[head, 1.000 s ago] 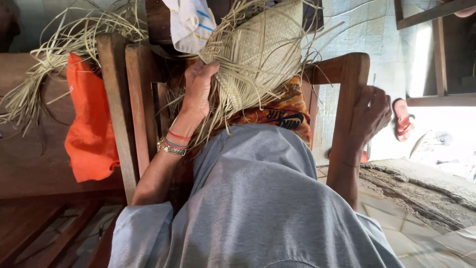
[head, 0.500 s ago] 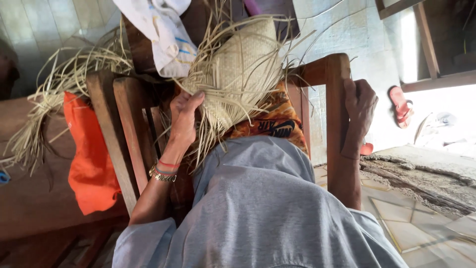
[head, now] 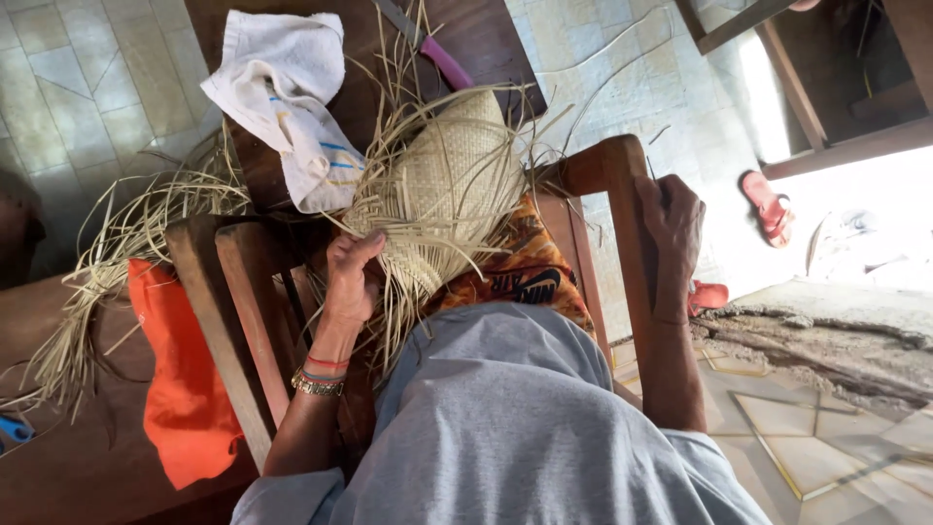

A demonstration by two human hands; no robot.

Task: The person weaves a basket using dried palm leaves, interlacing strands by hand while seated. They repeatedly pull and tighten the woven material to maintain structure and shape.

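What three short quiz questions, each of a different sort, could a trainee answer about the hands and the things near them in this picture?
1. True or false: the left hand holds the woven straw piece.
2. Multiple choice: what does the right hand grip? A) the wooden chair arm B) a red sandal C) the white cloth
3. Fill in: beyond the woven piece, on the dark wooden table, lies a knife with a ____ handle.

Key
1. True: its fingers rest on the lower edge of the piece.
2. A.
3. Pink. The white cloth lies on the same table, to its left.
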